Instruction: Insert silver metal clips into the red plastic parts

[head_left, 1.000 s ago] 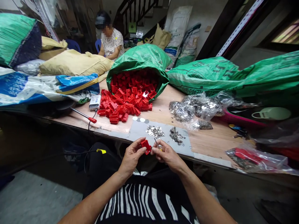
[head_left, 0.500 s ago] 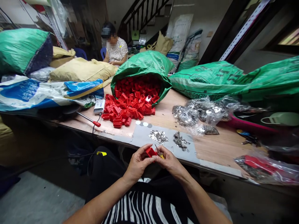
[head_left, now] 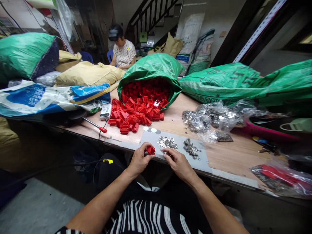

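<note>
My left hand (head_left: 140,159) grips a small hollow red plastic housing (head_left: 150,150) between thumb and fingers, just over the table's front edge. To its right, my right hand (head_left: 177,161) is closed around a slim metal-tipped tool (head_left: 162,150); its handle is hidden by the fingers. A gap separates the tool's tip from the housing. Right behind my hands, a pile of flat shiny metal pieces (head_left: 168,142) and a pile of darker small metal parts (head_left: 190,148) lie on a grey mat (head_left: 203,159).
A green sack (head_left: 156,63) spills many red housings (head_left: 133,113) onto the table. Clear bags of metal parts (head_left: 209,118) lie at right, near a pink basin (head_left: 263,130). At left are a white device (head_left: 105,111) and a red-tipped rod (head_left: 102,129). Another person (head_left: 123,53) sits behind.
My hands have moved apart: the left has carried the red housing left and slightly up, and the right has drawn the tool away from it. The tool's yellow handle no longer shows.
</note>
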{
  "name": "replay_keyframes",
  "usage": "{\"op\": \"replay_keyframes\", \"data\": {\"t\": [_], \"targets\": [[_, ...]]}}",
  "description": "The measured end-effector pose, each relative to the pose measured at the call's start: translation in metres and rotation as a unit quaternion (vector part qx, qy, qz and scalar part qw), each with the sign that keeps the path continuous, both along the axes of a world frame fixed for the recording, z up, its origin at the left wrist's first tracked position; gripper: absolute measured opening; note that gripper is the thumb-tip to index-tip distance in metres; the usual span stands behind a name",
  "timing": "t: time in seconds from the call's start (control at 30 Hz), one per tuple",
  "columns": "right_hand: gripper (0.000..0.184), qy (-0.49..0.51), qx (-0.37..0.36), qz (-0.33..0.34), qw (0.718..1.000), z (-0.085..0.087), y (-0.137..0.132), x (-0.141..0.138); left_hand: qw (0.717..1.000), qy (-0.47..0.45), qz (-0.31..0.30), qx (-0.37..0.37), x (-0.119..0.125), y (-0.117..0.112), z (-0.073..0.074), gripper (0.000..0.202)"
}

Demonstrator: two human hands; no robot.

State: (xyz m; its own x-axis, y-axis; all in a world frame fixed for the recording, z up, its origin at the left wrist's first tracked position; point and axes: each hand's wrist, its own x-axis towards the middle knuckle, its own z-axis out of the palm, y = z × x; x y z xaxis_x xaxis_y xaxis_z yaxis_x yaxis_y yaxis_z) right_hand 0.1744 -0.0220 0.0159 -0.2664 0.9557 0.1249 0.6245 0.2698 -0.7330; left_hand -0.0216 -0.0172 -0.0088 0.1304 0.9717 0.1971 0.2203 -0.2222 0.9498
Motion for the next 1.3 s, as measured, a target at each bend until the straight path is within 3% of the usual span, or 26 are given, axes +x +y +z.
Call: {"op": "replay_keyframes", "data": {"t": [0.23,0.57,1.13,1.3], "targets": [[0.014,-0.043,0.016,0.025,0.999,0.000,0.001,-0.009,0.996,0.080,-0.019,0.034,-0.003,0.008,-0.004,0.042],[0.015,-0.073,0.009,0.053,0.996,-0.004,0.008,-0.010,0.999,0.025,-0.030,0.023,-0.006,0.009,-0.003,0.040],[0.015,-0.148,0.037,0.010,0.988,-0.005,-0.004,-0.032,0.999,0.045,-0.028,0.012,-0.006,0.013,-0.005,0.031],[0.014,-0.112,0.028,0.009,0.993,-0.007,-0.002,-0.031,0.999,0.041,-0.034,0.007,-0.008,0.014,-0.006,0.033]]}}
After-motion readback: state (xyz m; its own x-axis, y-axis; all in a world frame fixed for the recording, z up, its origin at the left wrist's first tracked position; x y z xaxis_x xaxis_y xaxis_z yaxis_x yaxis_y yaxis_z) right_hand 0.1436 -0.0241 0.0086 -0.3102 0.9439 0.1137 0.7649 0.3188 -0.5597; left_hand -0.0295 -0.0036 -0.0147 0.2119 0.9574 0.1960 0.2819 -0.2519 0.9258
